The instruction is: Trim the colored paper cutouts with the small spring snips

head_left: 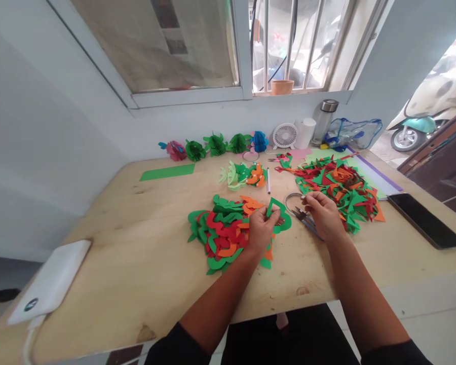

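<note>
My left hand [264, 228] is closed on a green paper cutout [277, 205], above the right side of a heap of curved green, red and orange paper shapes [220, 228]. My right hand [325, 218] is closed in a pinch on a small pale bit I cannot make out. Close to its fingertips is a thin ring [288, 200], which looks like a tape roll; whether the fingers touch it is unclear. Scissors or pliers with dark jaws [302, 215] lie under the right hand, their handles partly hidden.
Paper scraps [342, 182] are piled at right, beside a black phone [425, 220]. A pen [268, 181] and paper pieces [243, 174] lie mid-table. Folded paper ornaments [216, 144], a small fan [285, 136] and a bottle [324, 121] line the wall. A white device [51, 281] sits at left.
</note>
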`<state>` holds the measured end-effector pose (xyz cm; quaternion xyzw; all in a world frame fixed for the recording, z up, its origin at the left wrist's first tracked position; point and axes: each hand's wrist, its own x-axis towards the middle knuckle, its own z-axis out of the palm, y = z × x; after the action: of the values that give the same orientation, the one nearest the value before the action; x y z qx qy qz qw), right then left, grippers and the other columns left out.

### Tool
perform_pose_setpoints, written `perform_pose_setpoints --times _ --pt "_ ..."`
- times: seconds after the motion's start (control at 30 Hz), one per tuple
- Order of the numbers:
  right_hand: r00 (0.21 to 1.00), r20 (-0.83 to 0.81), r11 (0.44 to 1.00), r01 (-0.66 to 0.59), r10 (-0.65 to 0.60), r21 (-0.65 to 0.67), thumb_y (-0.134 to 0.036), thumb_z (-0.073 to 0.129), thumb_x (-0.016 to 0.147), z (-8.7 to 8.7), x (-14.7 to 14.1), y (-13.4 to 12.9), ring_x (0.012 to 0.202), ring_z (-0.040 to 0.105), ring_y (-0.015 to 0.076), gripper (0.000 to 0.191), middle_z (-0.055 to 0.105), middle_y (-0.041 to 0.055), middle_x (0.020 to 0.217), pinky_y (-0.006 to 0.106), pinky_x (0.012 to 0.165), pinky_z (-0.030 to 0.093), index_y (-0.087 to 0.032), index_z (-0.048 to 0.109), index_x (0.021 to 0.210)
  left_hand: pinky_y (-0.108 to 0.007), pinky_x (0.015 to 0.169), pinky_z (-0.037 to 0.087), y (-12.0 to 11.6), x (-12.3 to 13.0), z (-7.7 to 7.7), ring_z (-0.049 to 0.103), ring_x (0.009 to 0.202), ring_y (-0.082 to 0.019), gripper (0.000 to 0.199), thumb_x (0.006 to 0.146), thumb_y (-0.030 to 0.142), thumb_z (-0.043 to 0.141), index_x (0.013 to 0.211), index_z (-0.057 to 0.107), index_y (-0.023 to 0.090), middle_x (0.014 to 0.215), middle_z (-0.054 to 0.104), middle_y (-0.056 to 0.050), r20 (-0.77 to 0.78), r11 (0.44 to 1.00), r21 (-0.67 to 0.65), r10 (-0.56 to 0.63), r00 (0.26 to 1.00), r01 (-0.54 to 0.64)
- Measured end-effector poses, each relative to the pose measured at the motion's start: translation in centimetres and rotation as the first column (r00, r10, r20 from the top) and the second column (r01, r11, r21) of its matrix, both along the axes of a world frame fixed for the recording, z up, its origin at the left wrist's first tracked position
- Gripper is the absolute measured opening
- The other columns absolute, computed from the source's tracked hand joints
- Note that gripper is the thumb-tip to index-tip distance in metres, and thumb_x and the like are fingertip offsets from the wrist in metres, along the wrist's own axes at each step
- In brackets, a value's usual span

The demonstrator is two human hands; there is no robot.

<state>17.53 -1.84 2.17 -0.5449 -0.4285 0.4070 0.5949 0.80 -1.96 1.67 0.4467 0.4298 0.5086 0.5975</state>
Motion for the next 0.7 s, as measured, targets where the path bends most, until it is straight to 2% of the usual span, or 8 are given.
perform_pose_setpoints --times 0.1,0.27,0.5,0.7 --pt "0.992 -0.025 0.993 -0.121 0.120 -0.011 -0.043 0.064 0.072 0.0 -0.8 -0.2 0.068 0.053 0.0142 0.024 0.061 0.0029 0.078 0.026 0.060 0.042 -0.020 0.058 0.076 -0.023 0.055 0.048 0.3 -0.6 0.5 0.056 0.049 -0.010 0.022 0.067 0.033 0.067 0.073 0.061 0.014 0.054 0.057 0.002 0.054 0.997 -0.061 0.056 0.997 -0.052" --pt "0.966 -0.047 0.967 -0.254 0.253 -0.016 -0.040 0.067 0.073 -0.1 -2.0 -0.6 0.070 0.054 0.0139 0.021 0.063 0.0031 0.081 0.026 0.064 0.043 -0.020 0.063 0.077 -0.022 0.055 0.047 0.2 -0.8 0.7 0.056 0.049 -0.010 0.018 0.065 0.029 0.068 0.073 0.062 0.014 0.055 0.058 0.003 0.016 0.997 -0.078 -0.005 1.000 0.007" --pt "0.965 -0.005 0.964 -0.264 0.264 -0.016 -0.040 0.066 0.073 0.3 -2.3 -0.7 0.083 0.057 0.0165 0.019 0.064 0.0038 0.088 0.029 0.075 0.045 -0.021 0.063 0.077 -0.020 0.052 0.045 0.1 -0.7 0.5 0.053 0.050 -0.008 0.015 0.068 0.027 0.063 0.074 0.063 0.014 0.061 0.057 0.003 -0.066 0.997 -0.027 -0.067 0.996 0.065" --pt "0.958 0.097 0.962 -0.268 0.271 -0.042 -0.043 0.065 0.071 1.0 -3.0 -0.9 0.076 0.056 0.0174 0.022 0.062 0.0025 0.078 0.031 0.070 0.045 -0.021 0.058 0.070 -0.019 0.052 0.045 0.2 -0.6 -0.2 0.051 0.054 -0.008 0.019 0.071 0.026 0.059 0.084 0.066 0.014 0.067 0.058 0.001 -0.137 0.989 0.039 -0.133 0.982 0.139"
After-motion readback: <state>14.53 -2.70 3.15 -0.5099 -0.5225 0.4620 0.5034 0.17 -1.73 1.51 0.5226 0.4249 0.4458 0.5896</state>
